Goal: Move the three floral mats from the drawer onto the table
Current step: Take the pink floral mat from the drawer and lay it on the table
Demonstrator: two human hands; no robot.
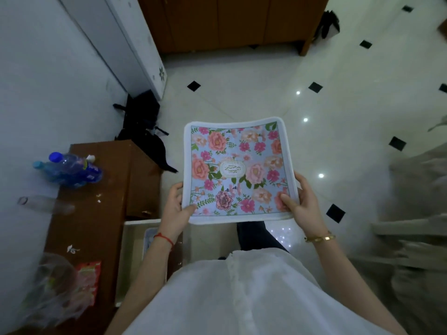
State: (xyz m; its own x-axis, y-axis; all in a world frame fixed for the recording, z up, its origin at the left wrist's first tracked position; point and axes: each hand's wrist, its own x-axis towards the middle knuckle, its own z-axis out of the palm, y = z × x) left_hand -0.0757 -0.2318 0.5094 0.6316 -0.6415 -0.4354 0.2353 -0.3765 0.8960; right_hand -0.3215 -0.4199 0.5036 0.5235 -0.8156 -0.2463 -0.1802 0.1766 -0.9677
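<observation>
A square floral mat [238, 170], pale blue with pink and peach flowers and a white border, is held flat in front of me above the tiled floor. My left hand [175, 209] grips its near left corner, thumb on top. Its near right corner sits in my right hand [303, 203]. Below my left arm the white drawer [131, 252] stands pulled out from the brown cabinet [96, 213]. Something pale blue [150, 238] lies inside it, mostly hidden by my arm. I cannot tell how many mats I am holding.
On the brown cabinet top lie blue plastic bottles [70, 169], a clear glass [41, 204] and a red snack packet [88, 281]. A black bag [145, 126] sits on the floor by the white wall unit. A wooden cupboard [232, 22] stands ahead. Blurred grey furniture [416, 213] is at right.
</observation>
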